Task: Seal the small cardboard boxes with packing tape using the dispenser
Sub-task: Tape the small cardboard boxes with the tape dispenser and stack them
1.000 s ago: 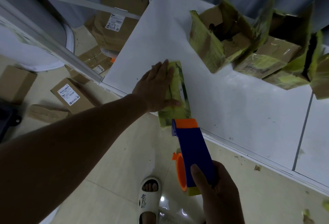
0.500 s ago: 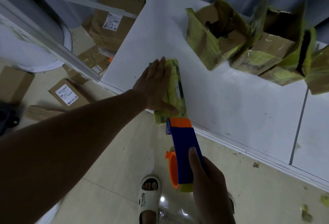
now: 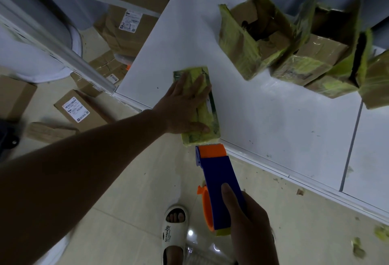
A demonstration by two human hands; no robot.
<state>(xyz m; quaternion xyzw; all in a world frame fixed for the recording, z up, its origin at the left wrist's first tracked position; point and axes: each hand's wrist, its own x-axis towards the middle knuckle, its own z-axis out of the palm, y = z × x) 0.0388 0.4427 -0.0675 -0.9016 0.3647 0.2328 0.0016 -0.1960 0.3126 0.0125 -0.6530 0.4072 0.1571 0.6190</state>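
So the left hand (image 3: 185, 104) is sliding further up the small box (image 3: 197, 107) at the desk's (image 3: 273, 128) near edge, fingers spread flat, pressing it down. Right hand (image 3: 250, 229) is gripping the tape dispenser (image 3: 219, 182), its blade now touching the box end; looks like a strip is finishing. Sandal (image 3: 173, 235) lettering is unreadable to me.

we see a blue tape dispenser (image 3: 219, 182) with an orange head and orange wheel, a small box (image 3: 202, 109) wrapped in yellow-green tape, brown cardboard boxes (image 3: 294, 41) streaked yellow-green, a white table (image 3: 263, 117), plain brown boxes on the floor (image 3: 82, 111) with white labels, a white sandal (image 3: 174, 233) and beige floor tiles (image 3: 130, 201).
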